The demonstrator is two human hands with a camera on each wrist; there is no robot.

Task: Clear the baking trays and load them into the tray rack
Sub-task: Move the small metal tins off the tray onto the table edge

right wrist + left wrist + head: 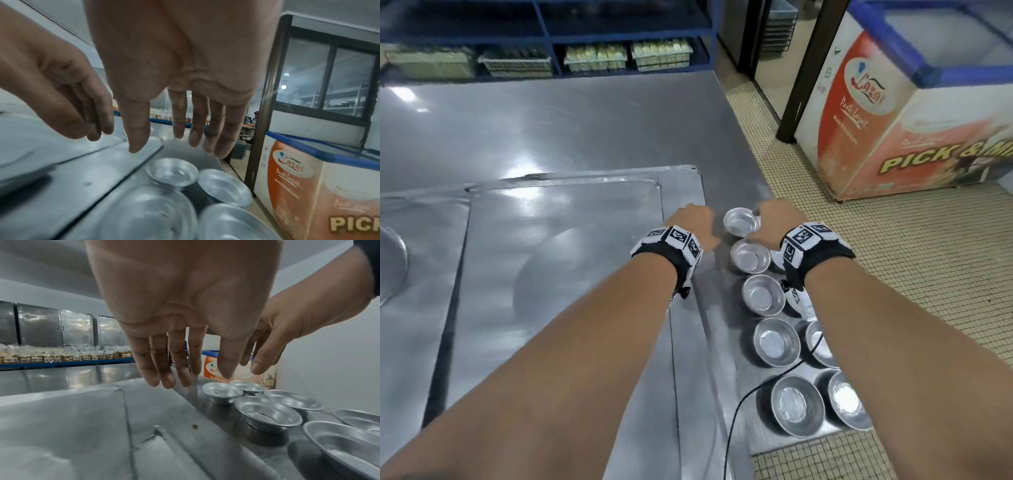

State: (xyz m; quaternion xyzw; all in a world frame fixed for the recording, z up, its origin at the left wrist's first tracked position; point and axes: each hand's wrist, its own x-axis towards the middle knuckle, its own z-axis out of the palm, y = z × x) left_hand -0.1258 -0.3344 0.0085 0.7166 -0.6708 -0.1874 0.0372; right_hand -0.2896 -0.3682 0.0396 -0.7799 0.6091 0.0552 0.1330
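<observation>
Baking tray (565, 219), bare, flat on table (551, 120), under and left of left hand (693, 222). Left hand: relaxed, holding nothing. Moulds (763, 294), right of it. Right hand (774, 219): released, over farthest mould (741, 222). Step, judged: clearing. Next: gathering moulds, then lifting tray.

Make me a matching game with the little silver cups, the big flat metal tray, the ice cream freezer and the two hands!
Things:
1. small round silver metal cups
2. large flat steel baking tray
3. orange and white chest freezer with blue rim
4. left hand and right hand

Places or states:
A. on the tiled floor, right of the table
B. empty, fingers straight, above the table
C. in two rows along the table's right edge
D. flat on the table, left of the cups

Pairs: 1-C, 2-D, 3-A, 4-B
</observation>
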